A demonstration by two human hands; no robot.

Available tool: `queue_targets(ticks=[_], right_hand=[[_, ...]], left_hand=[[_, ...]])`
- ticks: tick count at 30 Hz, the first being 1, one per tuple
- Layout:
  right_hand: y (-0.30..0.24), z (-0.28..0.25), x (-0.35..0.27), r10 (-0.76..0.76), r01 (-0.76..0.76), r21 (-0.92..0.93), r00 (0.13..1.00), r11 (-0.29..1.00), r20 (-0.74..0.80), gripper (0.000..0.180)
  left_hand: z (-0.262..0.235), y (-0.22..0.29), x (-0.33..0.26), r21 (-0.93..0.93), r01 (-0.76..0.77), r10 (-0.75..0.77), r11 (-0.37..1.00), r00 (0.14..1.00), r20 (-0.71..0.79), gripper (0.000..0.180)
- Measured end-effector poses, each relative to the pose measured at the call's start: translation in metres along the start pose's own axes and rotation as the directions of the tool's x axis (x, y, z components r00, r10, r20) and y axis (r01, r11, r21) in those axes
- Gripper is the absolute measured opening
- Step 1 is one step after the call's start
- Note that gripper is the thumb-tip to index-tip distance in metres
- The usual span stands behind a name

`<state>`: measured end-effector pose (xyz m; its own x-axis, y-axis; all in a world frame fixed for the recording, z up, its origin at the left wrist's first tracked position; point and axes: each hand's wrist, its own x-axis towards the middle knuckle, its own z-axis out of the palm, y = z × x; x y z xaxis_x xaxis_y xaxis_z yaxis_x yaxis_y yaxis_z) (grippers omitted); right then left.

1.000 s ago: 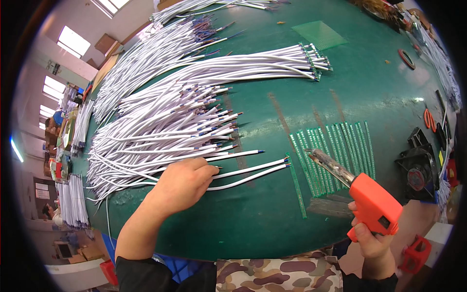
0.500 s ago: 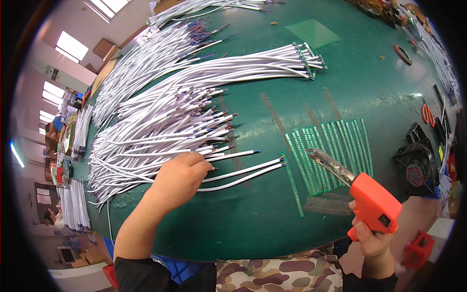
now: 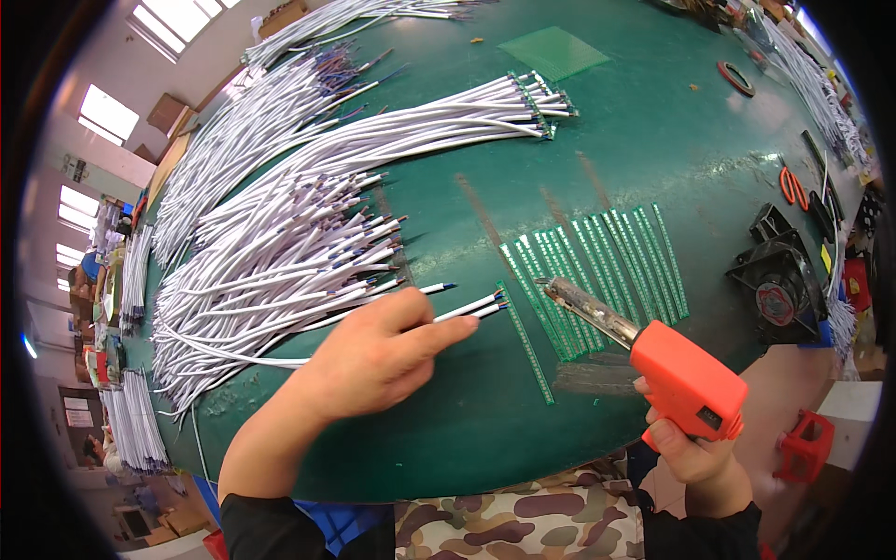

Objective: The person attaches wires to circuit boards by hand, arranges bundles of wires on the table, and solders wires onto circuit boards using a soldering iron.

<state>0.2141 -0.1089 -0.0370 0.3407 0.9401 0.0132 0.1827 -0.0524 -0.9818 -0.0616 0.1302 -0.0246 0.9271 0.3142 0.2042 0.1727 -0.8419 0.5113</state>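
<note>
My left hand [image 3: 387, 355] is curled low over the near white cables [image 3: 462, 310], its index finger stretched along them toward their stripped ends. The fingers seem closed on a cable, though the hand hides most of it. Two cable ends with coloured wires lie beside the top of a lone narrow green circuit strip [image 3: 527, 345]. Held by its handle in my right hand [image 3: 695, 457] is an orange-red soldering gun [image 3: 686, 378]. Its metal tip points up and left, over a row of green circuit strips [image 3: 597, 280].
A large pile of white cables [image 3: 271, 261] covers the table's left side. Behind it lies a bundle with green strips at its ends [image 3: 532, 107]. A black fan [image 3: 779, 289], orange-handled scissors [image 3: 793, 189] and a tape roll [image 3: 735, 79] lie right. A red stool [image 3: 805, 446] stands beyond the edge.
My left hand has moved right along the near cables, and its index finger has stretched out. The whole view has shifted slightly; the soldering gun stays above the strips.
</note>
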Motion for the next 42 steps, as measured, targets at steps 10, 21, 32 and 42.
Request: queue_targets(ticks=[10, 21, 32, 42], right_hand=[[0.017, -0.008, -0.006, -0.070, 0.071, -0.067, 0.997, 0.995, 0.029, 0.027], [0.018, -0.005, -0.007, 0.003, -0.014, 0.159, 0.998, 0.987, 0.065, 0.042], [0.039, -0.013, -0.004, -0.139, 0.146, -0.019, 0.969, 0.989, 0.204, 0.050], [0.037, -0.011, 0.004, -0.268, 0.314, -0.134, 0.922, 0.940, 0.280, 0.055]], left_hand=[[0.033, 0.005, 0.023, -0.170, 0.215, -0.219, 0.962, 0.976, -0.006, 0.033], [0.056, -0.003, 0.020, 0.249, -0.044, 0.079, 0.968, 0.988, -0.134, 0.032], [0.063, -0.011, 0.023, 0.325, -0.129, 0.189, 0.937, 0.969, -0.159, 0.031], [0.064, -0.012, 0.022, 0.337, -0.142, 0.200, 0.931, 0.969, -0.147, 0.031]])
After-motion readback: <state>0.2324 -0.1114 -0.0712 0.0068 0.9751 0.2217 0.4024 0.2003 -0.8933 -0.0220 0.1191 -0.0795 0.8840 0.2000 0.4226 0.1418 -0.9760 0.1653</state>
